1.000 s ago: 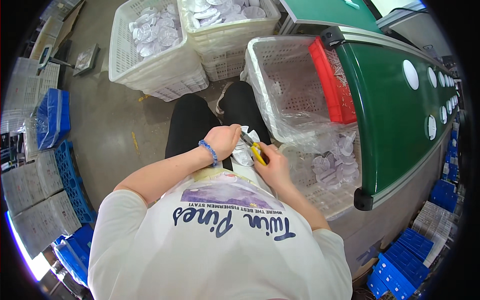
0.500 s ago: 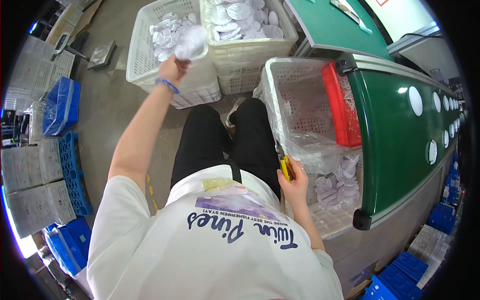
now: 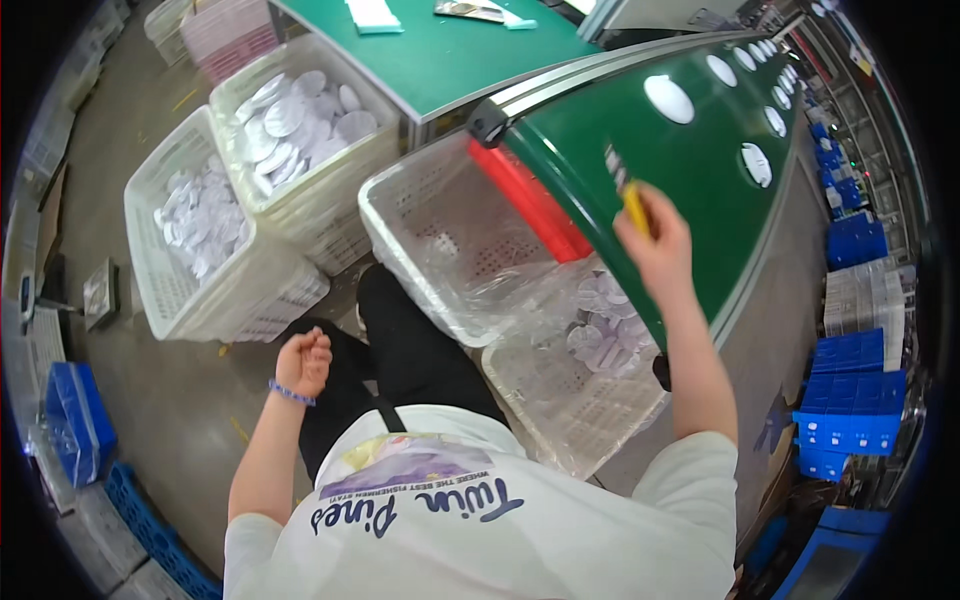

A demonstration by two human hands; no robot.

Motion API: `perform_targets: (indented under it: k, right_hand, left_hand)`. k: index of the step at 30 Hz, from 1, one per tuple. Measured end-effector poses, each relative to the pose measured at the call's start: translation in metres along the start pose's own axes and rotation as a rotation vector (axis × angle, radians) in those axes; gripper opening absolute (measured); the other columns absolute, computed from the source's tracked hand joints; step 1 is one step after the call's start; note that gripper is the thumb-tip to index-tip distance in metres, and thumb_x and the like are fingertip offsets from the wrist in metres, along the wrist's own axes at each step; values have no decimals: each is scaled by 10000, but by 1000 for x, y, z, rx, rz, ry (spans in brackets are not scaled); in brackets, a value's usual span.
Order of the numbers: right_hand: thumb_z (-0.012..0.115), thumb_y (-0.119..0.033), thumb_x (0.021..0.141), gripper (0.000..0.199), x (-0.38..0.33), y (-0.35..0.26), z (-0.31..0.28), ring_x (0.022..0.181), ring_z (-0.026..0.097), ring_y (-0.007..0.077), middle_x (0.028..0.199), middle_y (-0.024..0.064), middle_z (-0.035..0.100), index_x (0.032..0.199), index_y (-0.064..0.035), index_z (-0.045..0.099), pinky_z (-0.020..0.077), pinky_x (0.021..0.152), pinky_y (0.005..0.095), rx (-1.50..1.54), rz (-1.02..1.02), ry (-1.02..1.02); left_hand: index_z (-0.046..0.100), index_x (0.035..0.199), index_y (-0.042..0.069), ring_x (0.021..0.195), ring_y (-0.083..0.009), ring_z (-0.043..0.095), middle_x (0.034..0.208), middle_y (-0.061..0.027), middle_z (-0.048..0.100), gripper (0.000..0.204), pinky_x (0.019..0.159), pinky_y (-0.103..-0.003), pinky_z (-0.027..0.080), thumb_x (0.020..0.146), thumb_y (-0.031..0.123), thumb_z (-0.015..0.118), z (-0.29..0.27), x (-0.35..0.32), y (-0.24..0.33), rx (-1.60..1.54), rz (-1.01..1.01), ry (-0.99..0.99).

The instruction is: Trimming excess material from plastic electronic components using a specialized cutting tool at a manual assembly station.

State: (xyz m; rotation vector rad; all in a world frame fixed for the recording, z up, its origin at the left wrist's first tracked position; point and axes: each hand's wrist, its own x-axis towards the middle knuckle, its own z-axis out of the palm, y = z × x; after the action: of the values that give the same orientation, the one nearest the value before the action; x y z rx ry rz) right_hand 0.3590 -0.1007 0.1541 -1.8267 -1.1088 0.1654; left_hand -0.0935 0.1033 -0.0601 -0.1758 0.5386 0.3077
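Note:
My right hand (image 3: 660, 250) is raised over the near end of a green conveyor belt (image 3: 570, 130), closed around yellow-handled pliers (image 3: 635, 208). Their metal jaws point away from me, toward the belt's far part, and look slightly blurred. Round white plastic discs (image 3: 670, 99) lie spaced out along the belt, and a notched white piece (image 3: 757, 165) lies by its right edge. Over my left thigh, my left hand (image 3: 304, 362) is loosely curled with nothing visible in it. It is apart from the crate of white parts (image 3: 203, 222) ahead of it.
A second white crate (image 3: 385, 140) at the back holds larger discs. Between my legs and the belt stand a plastic-lined crate (image 3: 375, 205), a red tray (image 3: 530, 200) and a lower crate with clear parts (image 3: 605, 335). A green table (image 3: 450, 60) adjoins the belt. Blue bins (image 3: 850, 405) stand at right.
My view has swung to the right. My left hand has let go of the white part and drawn back from the crate. The pliers in my right hand have risen from beside my thigh to over the belt.

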Motion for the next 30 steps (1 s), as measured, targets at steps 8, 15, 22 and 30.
perform_targets:
  k: [8, 15, 22, 30]
  right_hand:
    - [714, -381, 692, 610, 189, 147, -110, 956, 614, 295, 1046, 171, 626, 1106, 36, 551, 466, 832, 366, -428, 540, 459]
    - [767, -438, 646, 811, 242, 114, -78, 1002, 604, 320, 1117, 180, 597, 1207, 3, 382, 478, 862, 417, -506, 774, 521]
    - [809, -70, 611, 593, 272, 146, -80, 860, 620, 233, 999, 153, 610, 1080, 45, 466, 495, 746, 318, 207, 659, 704]
    - [619, 15, 744, 246, 154, -12, -6, 668, 534, 164, 815, 51, 551, 941, -35, 479, 446, 625, 272, -149, -282, 264]
  left_hand:
    - [609, 895, 59, 753, -166, 545, 844, -50, 553, 192, 581, -218, 464, 843, 74, 424, 10, -12, -58, -322, -12, 62]
    - [620, 923, 66, 771, -173, 565, 854, -47, 590, 176, 626, -261, 463, 880, 117, 458, 7, -32, -79, -114, 108, 290]
    - [586, 1012, 56, 651, -132, 542, 807, -41, 568, 180, 534, -215, 451, 914, 120, 449, 0, -17, -69, -68, -8, 213]
    - [585, 993, -12, 722, -153, 593, 883, -81, 621, 200, 647, -238, 504, 909, 143, 492, 61, -1, -75, 363, 134, 126]
